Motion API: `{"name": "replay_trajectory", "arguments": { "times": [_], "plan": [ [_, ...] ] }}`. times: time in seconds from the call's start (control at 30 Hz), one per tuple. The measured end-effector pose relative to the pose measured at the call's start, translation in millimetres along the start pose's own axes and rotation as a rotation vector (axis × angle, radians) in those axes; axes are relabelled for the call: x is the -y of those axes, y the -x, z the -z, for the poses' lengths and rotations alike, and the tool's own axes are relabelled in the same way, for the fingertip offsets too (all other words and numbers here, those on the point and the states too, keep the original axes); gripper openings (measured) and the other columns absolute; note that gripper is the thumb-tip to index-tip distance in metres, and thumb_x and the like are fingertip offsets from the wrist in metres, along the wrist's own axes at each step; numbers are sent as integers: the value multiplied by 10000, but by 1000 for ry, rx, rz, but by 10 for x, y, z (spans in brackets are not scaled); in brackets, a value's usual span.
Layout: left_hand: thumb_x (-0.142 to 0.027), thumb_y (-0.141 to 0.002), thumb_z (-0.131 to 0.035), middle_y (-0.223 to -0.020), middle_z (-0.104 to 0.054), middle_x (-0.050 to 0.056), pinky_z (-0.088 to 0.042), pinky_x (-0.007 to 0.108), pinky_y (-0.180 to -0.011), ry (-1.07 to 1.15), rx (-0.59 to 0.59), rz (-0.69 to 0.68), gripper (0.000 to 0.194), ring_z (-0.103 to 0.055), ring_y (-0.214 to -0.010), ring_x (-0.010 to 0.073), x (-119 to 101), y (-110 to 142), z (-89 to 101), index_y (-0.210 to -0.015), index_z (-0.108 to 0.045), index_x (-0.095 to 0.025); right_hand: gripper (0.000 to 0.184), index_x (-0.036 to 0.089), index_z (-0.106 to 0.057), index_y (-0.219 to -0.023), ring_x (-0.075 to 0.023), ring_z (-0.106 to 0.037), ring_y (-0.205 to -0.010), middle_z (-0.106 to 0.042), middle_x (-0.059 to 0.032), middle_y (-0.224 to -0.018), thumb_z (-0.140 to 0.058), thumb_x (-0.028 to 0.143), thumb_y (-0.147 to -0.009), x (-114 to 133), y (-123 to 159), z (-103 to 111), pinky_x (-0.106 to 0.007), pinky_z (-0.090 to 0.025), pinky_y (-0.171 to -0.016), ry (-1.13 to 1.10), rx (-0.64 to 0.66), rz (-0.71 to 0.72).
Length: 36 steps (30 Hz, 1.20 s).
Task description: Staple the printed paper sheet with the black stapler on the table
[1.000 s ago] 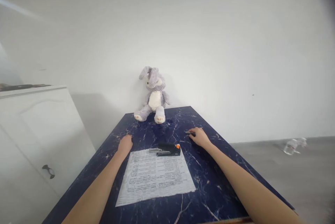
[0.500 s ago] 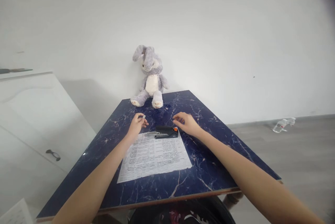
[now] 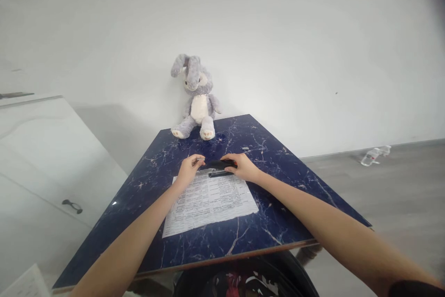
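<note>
A black stapler (image 3: 219,164) with an orange part lies open at the top edge of a printed sheet of paper (image 3: 210,202), its metal inner rail showing at the left. My right hand (image 3: 242,166) is closed around the stapler's right end, fingers over the top and thumb in front. Just left of the stapler, my left hand (image 3: 188,169) pinches a small silvery strip of staples (image 3: 199,160) between thumb and fingers. Another small silvery piece (image 3: 245,148) rests on the table behind my right hand.
A grey plush rabbit (image 3: 199,102) sits at the far end of the dark blue marbled table (image 3: 285,223), against the white wall. A white cabinet (image 3: 45,158) stands to the left. Clear plastic packaging (image 3: 373,155) lies on the floor at right.
My right hand has moved left and taken hold of the stapler's right end. My left hand has come in closer to the stapler with the small strip. The view has shifted slightly.
</note>
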<state>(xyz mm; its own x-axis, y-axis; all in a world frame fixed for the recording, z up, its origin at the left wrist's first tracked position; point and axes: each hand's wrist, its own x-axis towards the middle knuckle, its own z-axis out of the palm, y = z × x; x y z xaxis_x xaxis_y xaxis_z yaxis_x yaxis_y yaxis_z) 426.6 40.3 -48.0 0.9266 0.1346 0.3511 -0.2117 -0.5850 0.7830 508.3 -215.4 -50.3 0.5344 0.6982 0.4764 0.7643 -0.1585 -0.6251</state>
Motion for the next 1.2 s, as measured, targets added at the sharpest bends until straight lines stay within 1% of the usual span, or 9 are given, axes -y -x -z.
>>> {"name": "replay_trajectory", "arguments": {
  "times": [0.07, 0.13, 0.27, 0.37, 0.77, 0.87, 1.03, 1.13, 1.2],
  "plan": [
    [-439, -885, -649, -865, -728, 55, -479, 305, -704, -140, 63, -12, 305, -636, -694, 181, -27, 6, 20, -1005, -735, -172, 358, 208, -701, -1161, -220, -695, -973, -752, -53, -1089, -712, 135, -811, -23, -2, 24, -333, -526, -864, 3, -4, 1],
    [-393, -884, -645, -909, -718, 57, -468, 301, -698, -219, 131, -41, 253, -624, -729, 184, -52, 13, 38, -983, -749, -186, 357, 209, -702, -1160, -221, -695, -971, -751, -56, -1088, -713, 140, -810, -35, -3, 39, -334, -523, -866, 12, -3, 16],
    [-345, -898, -612, -1058, -679, 84, -472, 307, -769, -203, 233, -140, 213, -627, -950, 216, -81, 16, 60, -949, -750, -191, 358, 213, -704, -1156, -216, -698, -958, -753, -50, -1079, -713, 141, -805, -38, -2, 50, -333, -515, -877, 30, 6, 48],
    [-349, -894, -613, -1071, -667, 91, -474, 317, -778, -193, 280, -135, 219, -620, -942, 212, -91, 20, 52, -957, -741, -183, 354, 217, -705, -1156, -215, -700, -956, -754, -47, -1079, -708, 147, -808, -35, 0, 56, -330, -517, -876, 28, 11, 42],
    [-420, -820, -728, -1029, -692, 94, -516, 335, -808, -180, 280, -114, 251, -654, -919, 225, -142, 50, 33, -925, -795, -202, 346, 225, -707, -1156, -219, -700, -968, -755, -46, -1089, -717, 163, -815, -23, 3, 86, -329, -510, -880, 29, 29, 47],
    [-435, -828, -719, -1050, -706, 104, -526, 349, -834, -182, 346, -104, 287, -663, -931, 237, -162, 56, 120, -993, -799, -214, 346, 224, -709, -1152, -218, -701, -966, -755, -48, -1089, -719, 164, -811, -22, 0, 89, -329, -513, -882, 29, 31, 42],
    [-407, -782, -769, -1011, -748, 81, -540, 335, -811, -140, 482, -96, 366, -693, -860, 223, -109, 38, 417, -1113, -781, -253, 350, 219, -719, -1150, -221, -704, -950, -760, -49, -1078, -720, 159, -806, -54, -7, 71, -335, -520, -874, 28, 31, 15],
    [-389, -760, -787, -953, -771, 82, -550, 352, -830, -47, 477, -50, 308, -715, -875, 244, -39, 33, 491, -1031, -807, -244, 345, 230, -736, -1132, -228, -708, -955, -765, -37, -1077, -723, 147, -797, -72, -2, 70, -341, -526, -879, 3, 16, -8],
    [-386, -757, -784, -951, -775, 84, -545, 377, -865, -35, 436, -16, 273, -712, -902, 260, -12, 37, 432, -980, -814, -231, 334, 232, -745, -1116, -227, -710, -964, -766, -29, -1077, -724, 148, -793, -72, 7, 79, -343, -529, -898, -47, -1, -11]
  ]
}}
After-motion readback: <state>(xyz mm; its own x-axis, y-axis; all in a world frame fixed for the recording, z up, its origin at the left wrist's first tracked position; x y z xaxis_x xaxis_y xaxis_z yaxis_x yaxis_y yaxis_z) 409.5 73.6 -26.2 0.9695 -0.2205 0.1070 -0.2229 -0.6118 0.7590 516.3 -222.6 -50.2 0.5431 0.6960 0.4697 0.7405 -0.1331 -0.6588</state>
